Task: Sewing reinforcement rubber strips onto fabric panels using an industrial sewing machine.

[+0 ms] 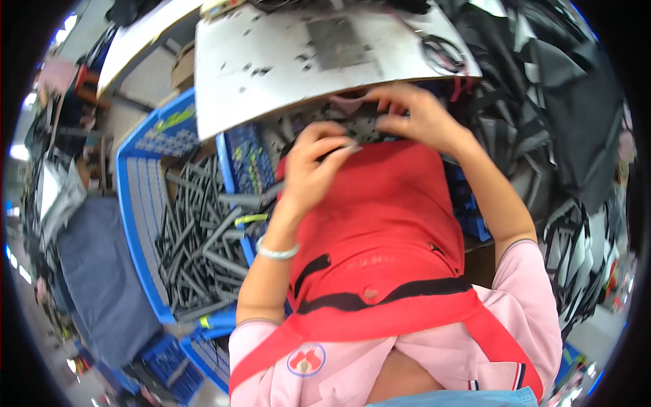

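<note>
My left hand (313,163) is over the far left part of the red apron (380,190) on my lap. Its fingers curl inward and the thumb meets them; whatever they may pinch is too small and blurred to make out. Just below the table's front edge, my right hand (419,117) has bent fingers and a gap between thumb and forefinger, with nothing visible between them. A pinkish piece (347,104) lies under the edge between the two hands. Small dark scraps are scattered beneath it.
Ahead stands a white table (271,88) with small black bits, a grey plate (337,42) and scissors (442,53). To the left, a blue basket (141,203) holds many grey strips (196,237). Black sheet material (576,102) hangs in heaps on the right.
</note>
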Demonstrator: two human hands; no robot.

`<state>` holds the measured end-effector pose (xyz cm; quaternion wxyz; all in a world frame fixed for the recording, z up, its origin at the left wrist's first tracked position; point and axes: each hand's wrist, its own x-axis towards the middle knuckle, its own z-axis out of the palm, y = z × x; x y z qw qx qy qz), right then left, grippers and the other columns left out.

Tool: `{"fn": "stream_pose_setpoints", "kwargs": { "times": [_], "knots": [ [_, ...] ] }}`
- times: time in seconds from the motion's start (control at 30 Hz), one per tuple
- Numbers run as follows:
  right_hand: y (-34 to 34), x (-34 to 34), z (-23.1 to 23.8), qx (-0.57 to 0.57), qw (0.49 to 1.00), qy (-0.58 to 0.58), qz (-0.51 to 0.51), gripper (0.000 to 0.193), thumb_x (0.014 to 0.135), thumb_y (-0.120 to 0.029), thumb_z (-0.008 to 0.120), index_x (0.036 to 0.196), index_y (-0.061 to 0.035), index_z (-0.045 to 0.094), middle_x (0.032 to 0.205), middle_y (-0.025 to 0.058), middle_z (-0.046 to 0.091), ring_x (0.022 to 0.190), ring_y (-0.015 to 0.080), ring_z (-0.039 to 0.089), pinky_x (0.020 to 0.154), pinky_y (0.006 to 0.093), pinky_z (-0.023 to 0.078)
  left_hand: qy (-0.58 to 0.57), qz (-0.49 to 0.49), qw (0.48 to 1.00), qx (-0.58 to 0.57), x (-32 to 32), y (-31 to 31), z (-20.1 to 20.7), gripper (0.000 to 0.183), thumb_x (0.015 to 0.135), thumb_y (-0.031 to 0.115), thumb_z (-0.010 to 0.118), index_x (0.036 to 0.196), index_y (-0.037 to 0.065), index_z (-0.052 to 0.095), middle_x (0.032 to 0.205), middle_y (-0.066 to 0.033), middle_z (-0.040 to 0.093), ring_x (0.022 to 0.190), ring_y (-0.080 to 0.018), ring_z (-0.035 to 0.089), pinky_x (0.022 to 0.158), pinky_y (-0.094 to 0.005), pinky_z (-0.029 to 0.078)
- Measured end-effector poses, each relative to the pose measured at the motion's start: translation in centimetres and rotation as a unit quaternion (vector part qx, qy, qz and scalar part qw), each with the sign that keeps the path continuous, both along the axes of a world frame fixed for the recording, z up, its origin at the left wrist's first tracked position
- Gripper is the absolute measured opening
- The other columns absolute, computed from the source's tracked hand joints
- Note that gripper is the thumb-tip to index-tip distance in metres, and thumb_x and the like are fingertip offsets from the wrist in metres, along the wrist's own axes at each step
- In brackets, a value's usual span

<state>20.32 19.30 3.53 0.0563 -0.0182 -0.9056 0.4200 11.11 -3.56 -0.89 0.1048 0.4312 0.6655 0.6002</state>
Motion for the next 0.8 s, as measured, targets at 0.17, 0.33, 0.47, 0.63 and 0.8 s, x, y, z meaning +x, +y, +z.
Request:
{"fn": "stream_pose_setpoints", "kwargs": {
  "times": [0.17, 0.33, 0.47, 0.63, 0.8],
  "knots": [
    [-8.8, 1.9, -7.0, -0.203, 0.968, 0.031, 0.145, 0.044, 0.092, -0.020, 0.060, 0.131, -0.0060, 0.049, 0.118, 0.0092, 0.058, 0.112, 0.0179, 0.053, 0.096, 0.0356, 0.044, 0.116, -0.090, 0.989, 0.011, 5.4, 3.4, 0.5, 0.013, 0.072, 0.007, 0.068, 0.085, 0.007, 0.071, 0.093, -0.0074, 0.062, 0.093, -0.0276, 0.059, 0.088, -0.0390, 0.044],
    [-6.9, 5.2, -8.7, -0.336, 0.935, -0.114, -0.006, 0.024, 0.098, -0.019, 0.053, 0.114, -0.0042, 0.062, 0.092, 0.0044, 0.063, 0.082, 0.0144, 0.060, 0.080, 0.0298, 0.049, 0.115, -0.045, 0.986, -0.108, 2.0, 0.5, 1.4, 0.027, 0.089, 0.025, 0.060, 0.107, 0.005, 0.066, 0.098, -0.0131, 0.066, 0.093, -0.0325, 0.061, 0.085, -0.0395, 0.046],
    [-4.3, 5.9, -5.2, -0.517, 0.845, -0.056, -0.125, 0.033, 0.099, -0.034, 0.052, 0.108, -0.0038, 0.063, 0.084, 0.0046, 0.061, 0.069, 0.0091, 0.058, 0.063, 0.0230, 0.047, -0.085, -0.139, 0.934, -0.319, -1.3, -3.8, 0.6, 0.025, 0.095, 0.023, 0.056, 0.096, 0.001, 0.068, 0.081, -0.0109, 0.066, 0.075, -0.0199, 0.061, 0.071, -0.0316, 0.047],
    [-1.4, 7.5, -7.4, -0.517, 0.804, -0.270, -0.115, 0.042, 0.098, -0.040, 0.052, 0.103, -0.0010, 0.065, 0.081, 0.0090, 0.065, 0.060, 0.0100, 0.060, 0.056, 0.0245, 0.049, -0.255, -0.253, 0.905, -0.230, -0.3, -3.9, 1.5, 0.020, 0.092, 0.014, 0.061, 0.096, -0.004, 0.067, 0.076, -0.0018, 0.063, 0.071, -0.0083, 0.052, 0.066, -0.0264, 0.046],
    [-6.3, 6.8, -2.0, -0.149, 0.961, -0.212, 0.094, 0.030, 0.086, -0.020, 0.067, 0.113, -0.0049, 0.065, 0.095, 0.0112, 0.068, 0.079, 0.0201, 0.066, 0.071, 0.0323, 0.054, -0.164, -0.194, 0.921, -0.296, -1.6, -3.3, 3.4, 0.019, 0.092, 0.017, 0.064, 0.096, -0.002, 0.067, 0.082, 0.0013, 0.065, 0.077, -0.0055, 0.054, 0.071, -0.0240, 0.046]
  ]
}}
